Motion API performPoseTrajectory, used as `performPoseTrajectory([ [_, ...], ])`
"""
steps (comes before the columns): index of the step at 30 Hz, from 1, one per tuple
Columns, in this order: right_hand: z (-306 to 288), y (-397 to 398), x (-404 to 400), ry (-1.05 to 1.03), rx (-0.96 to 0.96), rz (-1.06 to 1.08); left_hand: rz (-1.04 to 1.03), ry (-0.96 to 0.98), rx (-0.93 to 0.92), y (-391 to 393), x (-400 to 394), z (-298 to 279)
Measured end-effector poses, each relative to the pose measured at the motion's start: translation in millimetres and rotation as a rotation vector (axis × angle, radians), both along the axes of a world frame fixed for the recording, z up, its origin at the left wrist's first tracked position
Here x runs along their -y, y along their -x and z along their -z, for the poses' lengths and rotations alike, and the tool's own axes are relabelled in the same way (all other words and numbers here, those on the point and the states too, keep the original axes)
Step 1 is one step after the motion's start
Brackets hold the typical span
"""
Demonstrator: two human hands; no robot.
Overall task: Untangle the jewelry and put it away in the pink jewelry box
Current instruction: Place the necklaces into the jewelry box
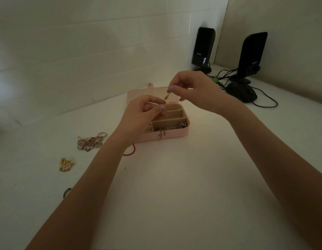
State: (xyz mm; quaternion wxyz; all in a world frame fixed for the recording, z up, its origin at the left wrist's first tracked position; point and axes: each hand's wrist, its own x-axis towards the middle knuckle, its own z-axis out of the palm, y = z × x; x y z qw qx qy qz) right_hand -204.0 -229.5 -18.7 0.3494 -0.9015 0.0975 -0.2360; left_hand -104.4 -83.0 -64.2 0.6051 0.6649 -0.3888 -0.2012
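Observation:
The pink jewelry box [174, 134] lies open on the white table, its lid [147, 93] folded back. Rings and chains lie in its front compartment [182, 125]. Above the box both hands pinch one small piece of jewelry [167, 97]: my right hand [192, 91] holds its upper end, my left hand [144, 114] its lower end. A tangled heap of chains and rings [90, 141] lies left of the box. A gold piece [66, 164] sits nearer me, and a red cord [131, 151] shows under my left wrist.
A dark ring [66, 192] lies at the left by my forearm. Two black speakers [203, 47] [250, 56], a dark mouse [241, 92] and black cables [265, 103] stand at the back right. A white wall runs behind the table.

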Motion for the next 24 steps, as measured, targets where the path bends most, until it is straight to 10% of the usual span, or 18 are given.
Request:
performPoseTrajectory([
  [9, -13, 8, 2, -0.099, 0.102, -0.022, -0.211, 0.296, 0.269, 3, -2, -12],
  [24, -8, 11, 12, -0.045, -0.258, -0.139, -0.195, -0.153, 0.520, -8, -1, 3],
])
